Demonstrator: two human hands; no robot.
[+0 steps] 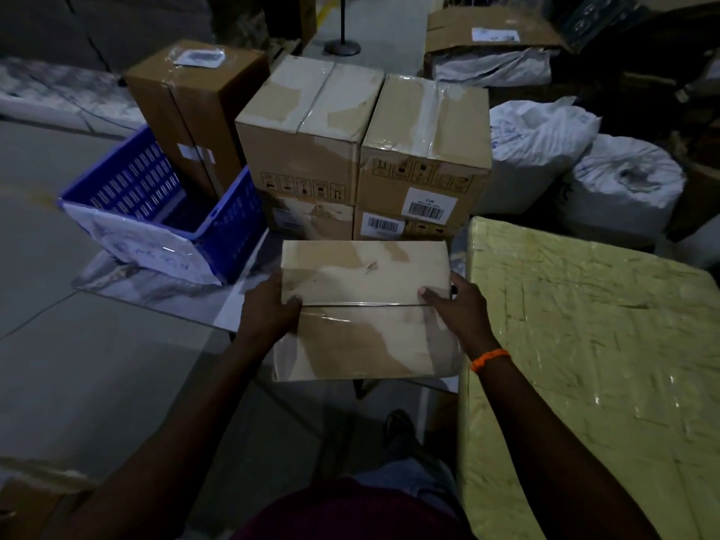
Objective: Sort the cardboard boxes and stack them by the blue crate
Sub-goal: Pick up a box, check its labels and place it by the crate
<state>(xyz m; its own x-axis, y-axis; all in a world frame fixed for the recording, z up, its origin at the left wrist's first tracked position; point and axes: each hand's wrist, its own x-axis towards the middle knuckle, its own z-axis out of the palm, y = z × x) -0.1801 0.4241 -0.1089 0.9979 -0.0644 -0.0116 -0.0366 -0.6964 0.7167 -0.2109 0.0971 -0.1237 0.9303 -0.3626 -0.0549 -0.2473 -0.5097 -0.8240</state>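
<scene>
I hold a taped cardboard box (366, 309) in front of me, above the floor. My left hand (269, 305) grips its left side and my right hand (459, 309) grips its right side, thumbs on top. Just beyond it stands a stack of cardboard boxes two layers high: a left top box (307, 126), a right top box (424, 138), and lower boxes with barcode labels (383, 226). To the left sits the blue crate (156, 204) with a white paper on its front. A tall brown box (195, 111) stands upright in the crate's far corner.
A large parcel wrapped in yellow-green plastic (584, 344) fills the right side, close to my right arm. White sacks (619, 181) lie behind it. An open carton (491, 33) with sacking is at the back. A stand base (342, 46) is on the far floor.
</scene>
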